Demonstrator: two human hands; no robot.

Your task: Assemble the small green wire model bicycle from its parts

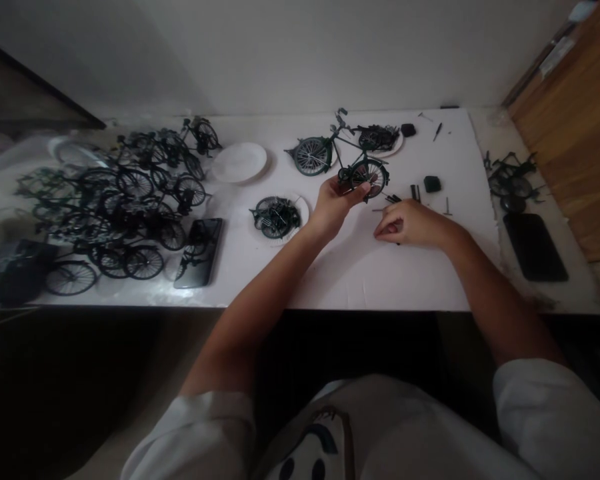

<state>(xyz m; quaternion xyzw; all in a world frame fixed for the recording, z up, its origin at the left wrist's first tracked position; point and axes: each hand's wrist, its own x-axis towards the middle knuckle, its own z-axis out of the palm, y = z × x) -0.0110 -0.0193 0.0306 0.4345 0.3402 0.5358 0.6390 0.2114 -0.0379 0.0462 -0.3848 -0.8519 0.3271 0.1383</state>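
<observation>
A dark green miniature bicycle [347,157] is raised over the white tabletop, its handlebar at the top. My left hand [336,208] grips it low, near the spoked wheel at its right end. To the right, my right hand [403,223] rests low over the table with fingers curled together; whatever the fingertips hold, if anything, is too small to make out. Small dark rod-like parts [415,193] lie just behind my right hand. A dark green block [433,183] sits to their right.
Many miniature bicycles [130,193] crowd the left side. Plates of dark parts [303,210] stand in the middle and behind the raised bicycle; a bare white plate [240,163] is farther left. Phones [200,253] [536,247] lie left and right. Another small bicycle [514,179] stands at right.
</observation>
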